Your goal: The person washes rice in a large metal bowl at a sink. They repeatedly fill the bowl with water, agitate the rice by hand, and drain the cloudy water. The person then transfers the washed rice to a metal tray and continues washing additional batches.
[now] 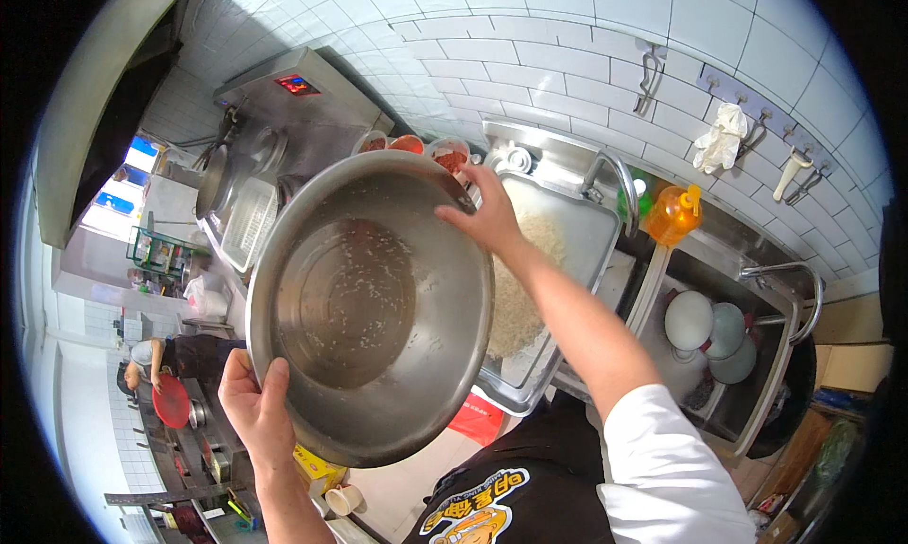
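Note:
A large stainless steel basin is held up in front of me, its hollow side facing me. Scattered rice grains cling to its bottom and wall. With the thumb over the lip, my left hand grips the rim at the lower left. The upper right rim is in the grasp of my right hand. Partly hidden behind the basin, a rectangular metal tray holds a spread of white rice by the sink.
A faucet rises behind the tray, near an orange pump bottle. Bowls lie in the right sink. Tubs of red seasoning and a white plastic basket stand beyond the basin. Another person holds a red basin at far left.

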`<action>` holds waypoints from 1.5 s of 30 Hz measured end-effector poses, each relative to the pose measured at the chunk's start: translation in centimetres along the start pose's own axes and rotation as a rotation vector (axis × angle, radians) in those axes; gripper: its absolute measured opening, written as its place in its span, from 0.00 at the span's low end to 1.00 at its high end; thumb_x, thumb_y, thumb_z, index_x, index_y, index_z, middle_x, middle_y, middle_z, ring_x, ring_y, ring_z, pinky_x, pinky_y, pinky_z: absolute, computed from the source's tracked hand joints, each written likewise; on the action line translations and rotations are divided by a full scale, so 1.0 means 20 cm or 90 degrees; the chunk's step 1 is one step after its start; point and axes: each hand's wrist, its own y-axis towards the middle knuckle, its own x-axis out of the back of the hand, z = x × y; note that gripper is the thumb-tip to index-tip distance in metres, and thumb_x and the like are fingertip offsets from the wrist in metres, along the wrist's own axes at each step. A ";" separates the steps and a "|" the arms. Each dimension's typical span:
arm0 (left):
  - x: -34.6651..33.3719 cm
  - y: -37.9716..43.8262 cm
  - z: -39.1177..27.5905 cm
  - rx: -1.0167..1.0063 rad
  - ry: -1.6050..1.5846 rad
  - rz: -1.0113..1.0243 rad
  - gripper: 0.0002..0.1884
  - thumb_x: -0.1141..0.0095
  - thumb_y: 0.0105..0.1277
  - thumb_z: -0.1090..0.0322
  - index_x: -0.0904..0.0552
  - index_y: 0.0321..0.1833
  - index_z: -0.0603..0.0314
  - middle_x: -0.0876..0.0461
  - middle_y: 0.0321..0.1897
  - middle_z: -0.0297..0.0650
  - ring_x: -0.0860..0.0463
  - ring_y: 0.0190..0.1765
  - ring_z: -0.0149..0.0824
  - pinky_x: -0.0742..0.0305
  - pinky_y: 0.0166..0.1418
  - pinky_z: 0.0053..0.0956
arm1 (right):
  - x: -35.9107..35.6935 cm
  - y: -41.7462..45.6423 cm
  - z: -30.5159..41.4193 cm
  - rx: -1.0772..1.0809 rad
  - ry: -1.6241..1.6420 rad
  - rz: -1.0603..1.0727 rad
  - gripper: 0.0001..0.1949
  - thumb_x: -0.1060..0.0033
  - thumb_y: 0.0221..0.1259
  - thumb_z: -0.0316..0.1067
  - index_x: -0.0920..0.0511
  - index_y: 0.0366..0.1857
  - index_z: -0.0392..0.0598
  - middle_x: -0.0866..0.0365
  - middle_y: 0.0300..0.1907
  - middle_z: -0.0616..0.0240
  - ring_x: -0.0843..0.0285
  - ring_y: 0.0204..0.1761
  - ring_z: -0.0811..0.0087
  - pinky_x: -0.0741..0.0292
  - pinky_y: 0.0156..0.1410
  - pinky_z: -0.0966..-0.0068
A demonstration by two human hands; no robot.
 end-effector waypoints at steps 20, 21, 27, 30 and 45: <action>-0.02 -0.05 -0.14 -0.005 -0.054 -0.018 0.14 0.28 0.64 0.67 0.25 0.34 0.57 0.27 0.28 0.25 0.34 0.32 0.18 0.41 0.38 0.16 | 0.19 -0.26 -0.29 -0.585 0.336 0.334 0.25 0.23 0.64 0.46 0.17 0.58 0.41 0.12 0.49 0.62 0.14 0.48 0.70 0.20 0.52 0.69; -0.02 -0.03 -0.14 -0.017 -0.050 -0.030 0.14 0.28 0.64 0.67 0.25 0.35 0.57 0.27 0.28 0.25 0.34 0.32 0.18 0.41 0.38 0.16 | 0.18 -0.30 -0.29 -0.617 0.358 0.339 0.25 0.24 0.65 0.47 0.17 0.59 0.41 0.12 0.49 0.62 0.14 0.48 0.69 0.19 0.51 0.70; -0.05 0.07 -0.12 -0.103 -0.086 -0.051 0.12 0.31 0.68 0.70 0.25 0.36 0.58 0.25 0.31 0.26 0.33 0.34 0.18 0.39 0.42 0.15 | 0.05 -0.60 -0.31 -0.728 0.481 0.258 0.31 0.33 0.69 0.57 0.20 0.64 0.40 0.14 0.54 0.57 0.16 0.52 0.67 0.22 0.56 0.70; -0.10 0.11 -0.13 -0.106 -0.093 -0.043 0.08 0.35 0.70 0.73 0.24 0.38 0.59 0.21 0.34 0.28 0.29 0.36 0.19 0.34 0.46 0.16 | -0.04 -0.69 -0.21 -0.815 0.598 0.115 0.35 0.33 0.69 0.59 0.24 0.65 0.37 0.15 0.57 0.59 0.16 0.54 0.68 0.22 0.60 0.69; -0.12 0.24 0.03 -0.101 -0.245 -0.096 0.05 0.38 0.74 0.75 0.22 0.41 0.62 0.15 0.38 0.35 0.22 0.37 0.21 0.27 0.47 0.17 | -0.13 -1.03 -0.13 -0.665 0.313 -0.006 0.27 0.52 0.82 0.55 0.19 0.26 0.44 0.25 0.19 0.68 0.28 0.23 0.73 0.30 0.32 0.72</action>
